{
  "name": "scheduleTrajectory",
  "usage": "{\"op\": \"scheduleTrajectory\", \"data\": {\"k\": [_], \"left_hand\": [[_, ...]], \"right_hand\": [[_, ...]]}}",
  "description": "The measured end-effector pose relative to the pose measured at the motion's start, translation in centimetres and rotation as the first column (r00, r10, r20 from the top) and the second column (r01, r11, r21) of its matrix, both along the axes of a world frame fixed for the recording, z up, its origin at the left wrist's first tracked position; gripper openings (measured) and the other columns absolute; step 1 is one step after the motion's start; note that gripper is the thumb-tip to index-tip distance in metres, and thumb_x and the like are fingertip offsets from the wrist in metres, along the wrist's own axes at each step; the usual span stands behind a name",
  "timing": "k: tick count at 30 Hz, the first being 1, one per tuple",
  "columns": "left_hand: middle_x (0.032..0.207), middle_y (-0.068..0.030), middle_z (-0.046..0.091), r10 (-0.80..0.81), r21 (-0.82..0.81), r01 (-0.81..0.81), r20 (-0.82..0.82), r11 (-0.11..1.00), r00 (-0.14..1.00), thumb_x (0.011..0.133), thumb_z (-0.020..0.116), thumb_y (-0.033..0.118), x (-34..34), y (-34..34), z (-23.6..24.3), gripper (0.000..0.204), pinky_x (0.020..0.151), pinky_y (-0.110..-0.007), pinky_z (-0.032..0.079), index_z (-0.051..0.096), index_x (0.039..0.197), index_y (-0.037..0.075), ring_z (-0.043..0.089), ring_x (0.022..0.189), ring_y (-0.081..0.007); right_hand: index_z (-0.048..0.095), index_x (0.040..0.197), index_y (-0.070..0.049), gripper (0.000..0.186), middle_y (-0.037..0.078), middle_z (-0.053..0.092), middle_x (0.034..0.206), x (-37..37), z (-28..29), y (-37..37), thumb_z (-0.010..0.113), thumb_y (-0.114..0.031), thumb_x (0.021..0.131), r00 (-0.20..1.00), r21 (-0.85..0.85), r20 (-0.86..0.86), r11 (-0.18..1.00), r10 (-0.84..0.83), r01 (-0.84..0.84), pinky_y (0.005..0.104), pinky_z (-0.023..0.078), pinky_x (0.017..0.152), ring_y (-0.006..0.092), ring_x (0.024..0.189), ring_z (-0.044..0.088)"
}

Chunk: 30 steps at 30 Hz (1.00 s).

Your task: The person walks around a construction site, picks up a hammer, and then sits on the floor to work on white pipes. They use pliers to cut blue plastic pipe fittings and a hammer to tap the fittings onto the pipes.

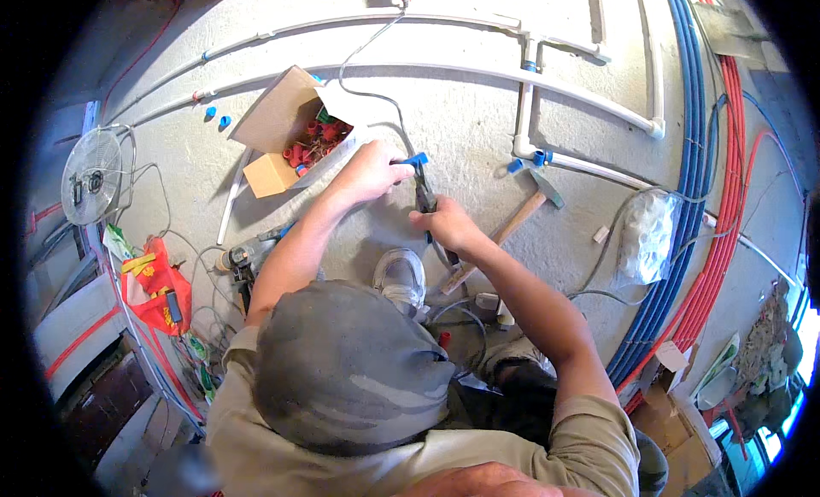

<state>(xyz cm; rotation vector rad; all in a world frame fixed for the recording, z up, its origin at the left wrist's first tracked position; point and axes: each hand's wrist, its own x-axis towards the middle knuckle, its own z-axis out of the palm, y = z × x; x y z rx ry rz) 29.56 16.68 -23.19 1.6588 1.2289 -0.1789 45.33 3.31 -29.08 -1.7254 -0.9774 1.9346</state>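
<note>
My left hand is closed around a short blue plastic piece, one end of which sticks out past the fingers. Just below and right of it, my right hand grips a dark plier-like hand tool, whose upper end reaches the blue piece. Whether its jaws touch that piece I cannot make out. A grey cable runs down from the top to the spot between both hands. Left of my left hand lies an open cardboard box with red fittings inside.
A hammer lies right of my right hand. White pipes with elbows run across the far side. Blue pipes and red pipes bundle at right beside a clear plastic bag. At left are a fan, a red bag and a power tool.
</note>
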Motion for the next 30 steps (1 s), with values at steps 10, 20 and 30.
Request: {"op": "scheduleTrajectory", "data": {"k": [10, 20, 30], "left_hand": [[0.065, -0.0070, 0.068, 0.031, 0.005, -0.031, -0.013, 1.000, 0.999, 0.086, 0.076, 0.016, -0.2, -0.2, 0.1, 0.019, 0.056, -0.032, 0.049, 0.079, 0.093, -0.001, 0.062, 0.058, -0.0128], [0.065, -0.0112, 0.066, -0.107, 0.089, 0.115, -0.085, 0.989, 0.991, 0.086, 0.075, 0.020, 0.5, 0.2, 0.0, 0.023, 0.058, -0.037, 0.048, 0.072, 0.081, -0.002, 0.062, 0.058, -0.0186], [0.069, -0.0122, 0.064, 0.001, 0.073, 0.003, -0.045, 0.997, 0.999, 0.090, 0.067, 0.021, -0.3, 0.4, 0.5, 0.024, 0.062, -0.039, 0.048, 0.067, 0.083, -0.002, 0.063, 0.063, -0.0216]], "right_hand": [[0.067, 0.107, 0.009, 0.049, 0.034, 0.071, 0.101, 1.1, 3.0, 1.1, 0.072, -0.036, 0.089, 0.966, 0.076, 0.202, 0.981, 0.161, -0.179, 0.0519, 0.053, 0.090, 0.0467, 0.104, 0.069], [0.070, 0.087, 0.003, 0.046, 0.020, 0.070, 0.076, -0.3, -0.3, -0.3, 0.077, -0.043, 0.088, 0.992, 0.020, 0.100, 0.996, -0.083, 0.081, 0.0458, 0.054, 0.069, 0.0323, 0.074, 0.071], [0.067, 0.082, 0.003, 0.043, 0.014, 0.068, 0.070, -0.5, -1.1, -0.2, 0.076, -0.039, 0.088, 0.997, -0.110, -0.044, 0.992, -0.062, 0.057, 0.0412, 0.051, 0.060, 0.0238, 0.063, 0.067]]}}
